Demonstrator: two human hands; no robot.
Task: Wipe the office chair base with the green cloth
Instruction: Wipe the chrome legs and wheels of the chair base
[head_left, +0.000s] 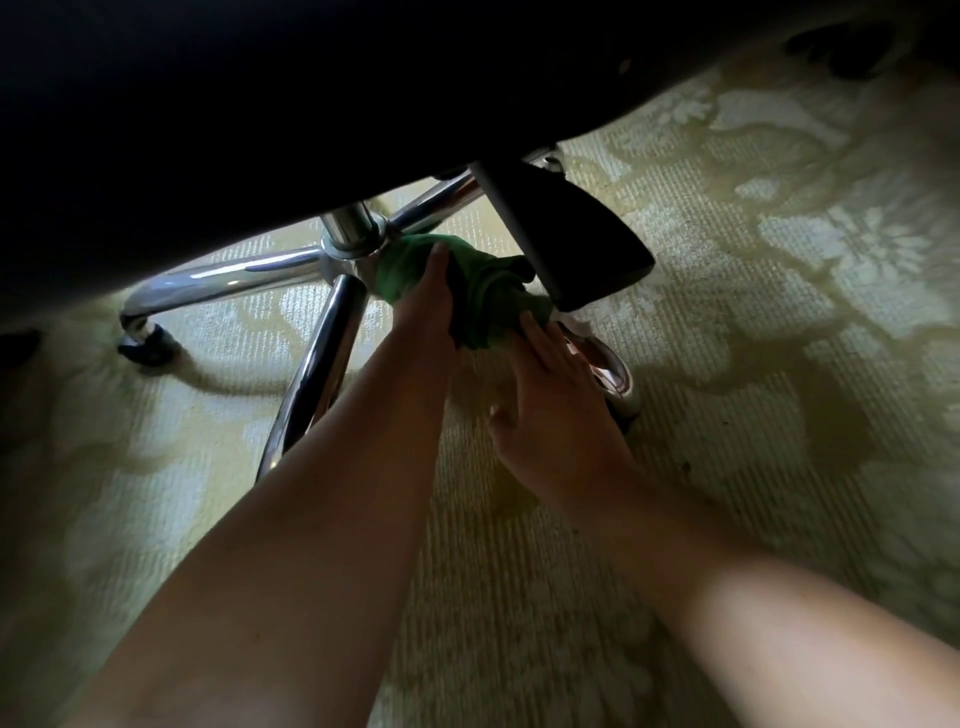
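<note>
Under the dark seat underside (208, 104), the shiny chrome star-shaped office chair base (353, 236) stands on a pale green floral-patterned carpet (779, 364). The crumpled green cloth (488, 296) is wrapped round the leg that runs toward the lower right. It sits just beside the hub, touching it, and covers roughly the inner half of that leg. Left hand (428, 301) grasps the cloth, thumb on top, fingers going round out of view. Right hand (558, 400) is flat and relaxed, fingers straight. Its fingertips touch the cloth's outer end and its palm lies over the bare chrome near the leg tip, holding nothing. A black flat paddle on a grey rod (587, 244), probably a seat lever (too dark to be sure), hangs right over the cloth. Status: mid-task, one leg in work. The outer end of that leg is not yet covered. Three other legs are visible, left (223, 275), front (317, 364) and rear (431, 200), all with no cloth on them. Can't judge from the glare whether they're already clean. The black castor (145, 345) at the left leg tip and the central column look like remaining work too. A fifth leg, if any, is hidden by the seat.
</note>
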